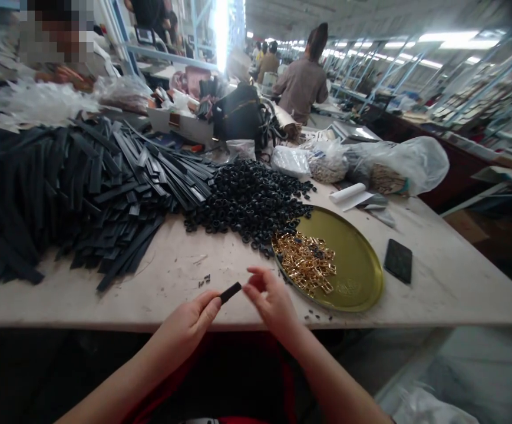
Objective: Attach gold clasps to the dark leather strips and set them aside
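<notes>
Left hand (197, 315) pinches a black strip (231, 292) (right hand (274, 303), fingers parted, just beside it).

Dark-and-red clothing (287, 377), bare forearms (339, 377).

The plastic-wrapped brown bundle (387, 178) is partly hidden by its clear bag. The pale patterned mark (347, 287) on the round olive-gold tray (362, 259) is too small to read.
</notes>
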Demonstrator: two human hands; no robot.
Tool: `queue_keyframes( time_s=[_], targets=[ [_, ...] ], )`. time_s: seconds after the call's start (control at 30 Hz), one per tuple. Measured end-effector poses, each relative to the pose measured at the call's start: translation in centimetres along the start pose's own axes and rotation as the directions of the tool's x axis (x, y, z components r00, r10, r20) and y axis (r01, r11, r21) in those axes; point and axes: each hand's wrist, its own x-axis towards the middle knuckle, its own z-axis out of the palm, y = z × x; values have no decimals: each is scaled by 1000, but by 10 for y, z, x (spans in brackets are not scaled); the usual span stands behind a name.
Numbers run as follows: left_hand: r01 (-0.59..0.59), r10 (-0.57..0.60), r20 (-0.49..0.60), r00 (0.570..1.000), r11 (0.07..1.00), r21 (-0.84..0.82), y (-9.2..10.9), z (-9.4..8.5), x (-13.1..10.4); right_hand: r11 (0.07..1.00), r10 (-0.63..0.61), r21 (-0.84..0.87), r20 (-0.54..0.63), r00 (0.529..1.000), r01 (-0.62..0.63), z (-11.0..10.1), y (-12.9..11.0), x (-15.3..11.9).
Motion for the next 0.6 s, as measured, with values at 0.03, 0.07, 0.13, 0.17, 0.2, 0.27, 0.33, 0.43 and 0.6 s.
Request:
queue_keyframes(
  time_s=[0.03, 0.07, 0.13, 0.17, 0.2, 0.27, 0.33, 0.43, 0.6],
  targets=[
    [12, -12, -5, 1000, 1000, 2, 1, 0, 2, 971, -50, -235, -91, 995, 28, -16, 5, 10],
    [31, -31, -15, 999, 1000, 1, 2, 1, 4, 892, -79, -452, -166, 983, -4, -32, 11, 21],
    [61, -61, -33, 998, 998, -10, 3, 4, 9, 673, -76, -734, -195, 978, -94, -58, 22, 45],
    [71, -71, -28, 997, 997, -13, 4, 5, 12, 576, -39, -806, -190, 981, -133, -65, 26, 55],
    [79, -79, -16, 997, 997, -12, 4, 7, 15, 501, 4, -851, -181, 984, -158, -69, 31, 64],
    [92, -92, 6, 996, 996, -3, 5, 9, 21, 430, 94, -880, -180, 979, -203, -70, 37, 77],
    [100, -100, 14, 995, 995, 1, 5, 9, 26, 450, 168, -856, -198, 966, -254, -71, 42, 81],
    [109, -109, 20, 994, 994, -6, 5, 5, 31, 617, 215, -723, -224, 951, -310, -81, 44, 79],
    [67, -66, 19, 998, 997, -43, 13, 5, 39, 970, 231, -60, -89, 969, -237, -97, 33, 60]
  ],
)
